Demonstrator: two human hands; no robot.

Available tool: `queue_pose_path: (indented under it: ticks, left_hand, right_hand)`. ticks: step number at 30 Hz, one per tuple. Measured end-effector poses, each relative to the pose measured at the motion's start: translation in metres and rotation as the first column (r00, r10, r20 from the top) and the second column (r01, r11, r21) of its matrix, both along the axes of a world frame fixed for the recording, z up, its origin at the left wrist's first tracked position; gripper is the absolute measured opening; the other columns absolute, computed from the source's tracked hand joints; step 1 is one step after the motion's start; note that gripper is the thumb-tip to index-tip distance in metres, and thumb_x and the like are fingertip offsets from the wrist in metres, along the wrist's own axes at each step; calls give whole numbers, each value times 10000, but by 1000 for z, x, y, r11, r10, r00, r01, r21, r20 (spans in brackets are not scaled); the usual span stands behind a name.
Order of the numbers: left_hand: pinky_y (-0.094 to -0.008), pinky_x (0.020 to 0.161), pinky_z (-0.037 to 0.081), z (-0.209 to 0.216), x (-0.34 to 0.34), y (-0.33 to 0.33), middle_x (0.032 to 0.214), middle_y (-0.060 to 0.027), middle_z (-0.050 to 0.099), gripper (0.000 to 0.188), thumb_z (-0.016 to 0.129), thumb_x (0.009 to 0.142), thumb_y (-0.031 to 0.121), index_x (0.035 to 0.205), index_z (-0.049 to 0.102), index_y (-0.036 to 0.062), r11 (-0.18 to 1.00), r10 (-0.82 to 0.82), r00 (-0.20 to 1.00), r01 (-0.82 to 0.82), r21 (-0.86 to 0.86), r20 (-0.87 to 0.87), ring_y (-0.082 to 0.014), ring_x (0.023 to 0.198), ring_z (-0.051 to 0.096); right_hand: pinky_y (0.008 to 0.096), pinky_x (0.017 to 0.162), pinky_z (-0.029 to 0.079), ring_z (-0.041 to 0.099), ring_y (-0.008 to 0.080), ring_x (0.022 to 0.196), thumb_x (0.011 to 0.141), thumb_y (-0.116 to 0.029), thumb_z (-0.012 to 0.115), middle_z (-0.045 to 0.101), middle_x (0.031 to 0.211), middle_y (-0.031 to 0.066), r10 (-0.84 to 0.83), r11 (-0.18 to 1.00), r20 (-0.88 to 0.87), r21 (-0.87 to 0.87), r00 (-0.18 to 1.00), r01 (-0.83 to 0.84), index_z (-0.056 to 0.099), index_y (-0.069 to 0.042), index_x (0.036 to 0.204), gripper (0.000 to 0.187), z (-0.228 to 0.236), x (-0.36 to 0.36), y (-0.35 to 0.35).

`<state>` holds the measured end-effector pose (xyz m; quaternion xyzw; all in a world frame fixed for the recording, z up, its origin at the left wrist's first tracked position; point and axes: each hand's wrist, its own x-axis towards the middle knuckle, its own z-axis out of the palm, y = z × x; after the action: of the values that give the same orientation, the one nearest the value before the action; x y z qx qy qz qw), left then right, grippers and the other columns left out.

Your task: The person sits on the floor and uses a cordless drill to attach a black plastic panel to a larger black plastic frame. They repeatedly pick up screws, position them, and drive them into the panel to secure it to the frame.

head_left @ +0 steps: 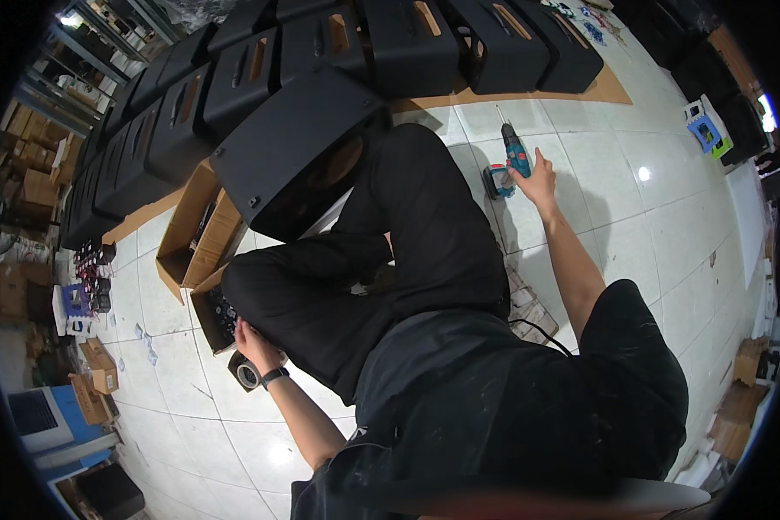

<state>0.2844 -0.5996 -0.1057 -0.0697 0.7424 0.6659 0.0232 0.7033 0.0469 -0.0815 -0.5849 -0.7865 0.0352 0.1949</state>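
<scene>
My right hand (537, 183) is out to the right over the tiled floor. Its fingers are on the rear of a teal and black cordless drill (516, 154), with one digit sticking out. The drill's bit points away from me, and its battery is to the left. Beside my bent left knee, my left hand (256, 348) reaches to an open cardboard box of small black parts (217, 314); its fingertips are partly hidden there. Against my legs leans a large black speaker cabinet (299, 143), tilted, with a round opening in its side.
Rows of black cabinets (412, 52) stand on cardboard ahead and to the left. A long open carton (191, 225) lies beside the tilted cabinet. A roll in a small box (248, 374) is near my left wrist. A blue and white stool (705, 130) stands far right.
</scene>
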Motion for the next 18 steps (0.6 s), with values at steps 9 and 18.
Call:
queue_pose_path:
  ticks: [9,18]
  left_hand:
    - [-340,1017,520,112,-65,148,1274,-110,720,325,711,995,129,1303,700,28,916,-369,876,284,-284,-312,-201,1163,675]
    - [-389,1013,519,133,-112,206,1181,-142,708,373,822,886,215,1197,748,22,636,-717,619,394,-663,-321,-315,1160,684]
  right_hand:
    - [408,1082,487,659,363,1222,812,-336,896,642,1363,250,-47,963,-489,-254,871,-90,392,53,1549,973,-79,20,4]
    - [283,918,512,666,172,1097,839,-205,917,694,1253,72,33,910,-750,-252,661,-331,622,-31,1406,662,-133,19,17]
